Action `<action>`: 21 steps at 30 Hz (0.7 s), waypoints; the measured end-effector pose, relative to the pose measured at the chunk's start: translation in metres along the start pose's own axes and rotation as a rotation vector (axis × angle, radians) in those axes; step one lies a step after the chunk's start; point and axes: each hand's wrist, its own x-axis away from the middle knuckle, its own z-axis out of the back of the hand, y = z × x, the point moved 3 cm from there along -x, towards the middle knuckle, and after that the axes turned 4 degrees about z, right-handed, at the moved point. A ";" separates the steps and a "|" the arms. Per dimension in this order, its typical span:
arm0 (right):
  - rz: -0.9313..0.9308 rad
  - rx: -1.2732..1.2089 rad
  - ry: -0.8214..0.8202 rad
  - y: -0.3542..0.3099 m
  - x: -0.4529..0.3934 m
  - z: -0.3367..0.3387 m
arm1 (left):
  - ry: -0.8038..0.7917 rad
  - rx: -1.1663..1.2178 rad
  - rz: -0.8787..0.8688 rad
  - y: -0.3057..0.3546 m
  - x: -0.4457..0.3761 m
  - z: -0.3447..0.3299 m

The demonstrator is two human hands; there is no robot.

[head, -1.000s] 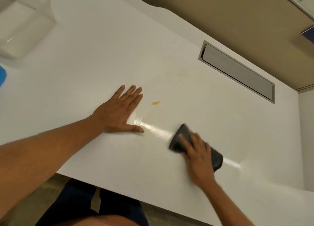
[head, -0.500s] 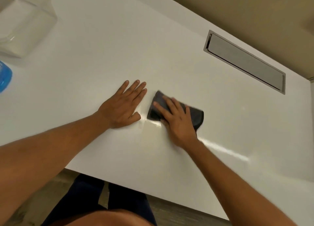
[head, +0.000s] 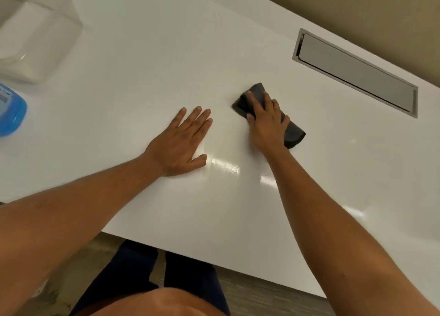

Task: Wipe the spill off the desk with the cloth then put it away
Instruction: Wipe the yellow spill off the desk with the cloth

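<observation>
A dark grey folded cloth [head: 294, 132] lies on the white desk [head: 142, 66], right of centre. My right hand [head: 266, 123] presses flat on top of it, fingers spread over its far end, so its middle is hidden. My left hand [head: 181, 142] rests flat on the desk just left of the cloth, palm down, fingers apart, holding nothing. No yellow spill mark shows on the desk surface around the cloth.
A clear plastic container [head: 35, 35] stands at the far left corner, with a blue object [head: 10, 111] at the left edge in front of it. A grey cable hatch [head: 354, 73] is set into the desk at the back right. The near desk edge runs above my legs.
My right hand slid the cloth from the near right up to the yellow spot beside my left hand, then on past it to the far right. The spot no longer shows. My left hand stayed put.
</observation>
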 end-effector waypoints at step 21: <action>0.129 -0.008 -0.080 -0.043 0.190 -0.028 | -0.040 0.073 0.008 -0.002 -0.002 -0.003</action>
